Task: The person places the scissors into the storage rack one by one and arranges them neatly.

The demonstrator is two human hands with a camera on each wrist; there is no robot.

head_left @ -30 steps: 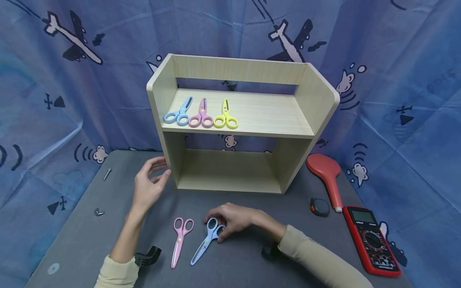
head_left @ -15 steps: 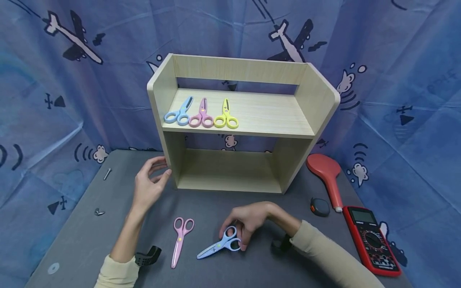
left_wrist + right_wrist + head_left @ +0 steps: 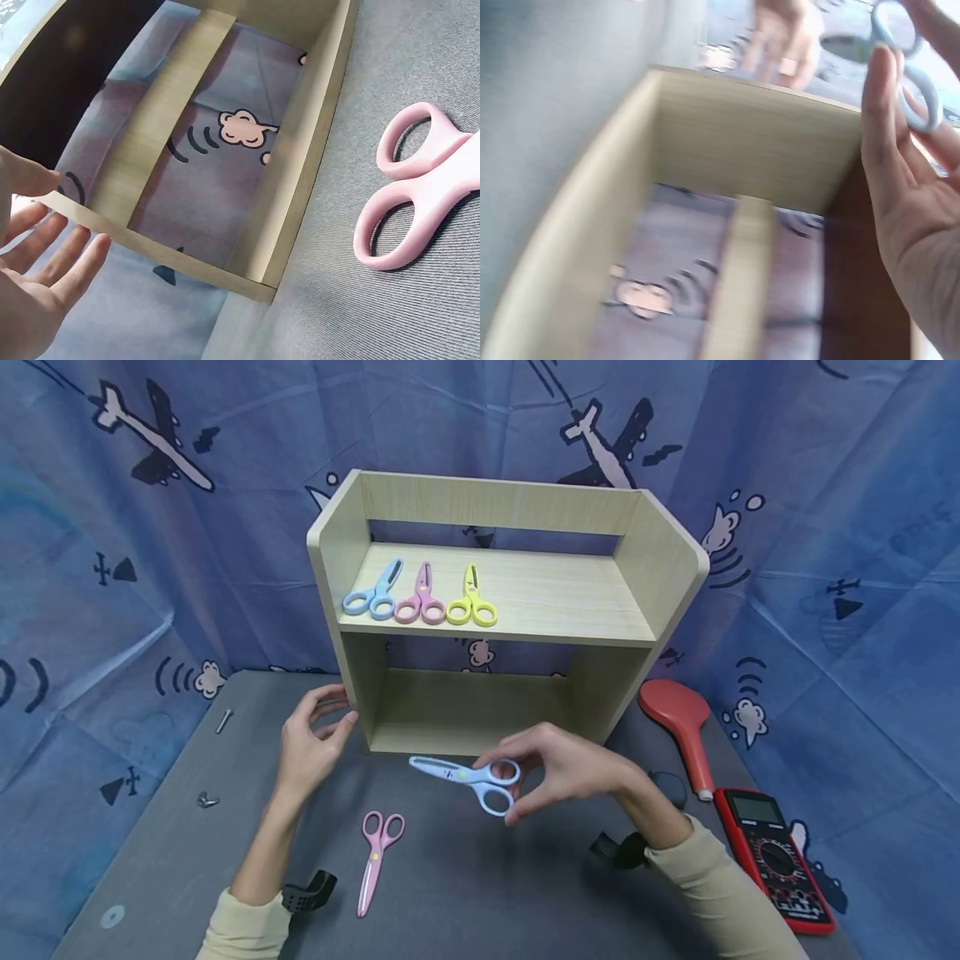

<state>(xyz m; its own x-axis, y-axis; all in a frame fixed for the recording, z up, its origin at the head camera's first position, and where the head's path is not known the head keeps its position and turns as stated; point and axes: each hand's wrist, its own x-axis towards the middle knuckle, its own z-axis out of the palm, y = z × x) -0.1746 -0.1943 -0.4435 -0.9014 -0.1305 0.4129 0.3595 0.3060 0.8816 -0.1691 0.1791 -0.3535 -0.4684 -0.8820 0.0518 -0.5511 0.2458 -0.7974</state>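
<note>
My right hand (image 3: 566, 768) pinches blue scissors (image 3: 457, 772) by their handle loops, blades toward the left. They are held above the table, in front of the wooden shelf's (image 3: 555, 597) lower opening. In the right wrist view the scissors' loops (image 3: 922, 97) show at the fingertips. My left hand (image 3: 309, 756) rests at the shelf's left side panel, fingers loosely bent and holding nothing. Pink scissors (image 3: 372, 864) lie on the table between the arms. On the upper shelf board, blue scissors (image 3: 381, 592), pink scissors (image 3: 423, 580) and yellow scissors (image 3: 471, 595) lie in a row.
On the right are a red paddle-shaped tool (image 3: 678, 714), a red multimeter (image 3: 776, 860) and a dark small device (image 3: 670, 787) partly behind the right wrist. A bolt (image 3: 223, 721), a small metal piece (image 3: 207, 800) and a washer (image 3: 112, 917) lie left. Blue printed cloth hangs behind.
My right hand has lifted the blue scissors off the table and carried them right and up toward the shelf, turning the blades to point left. The left hand has stayed put.
</note>
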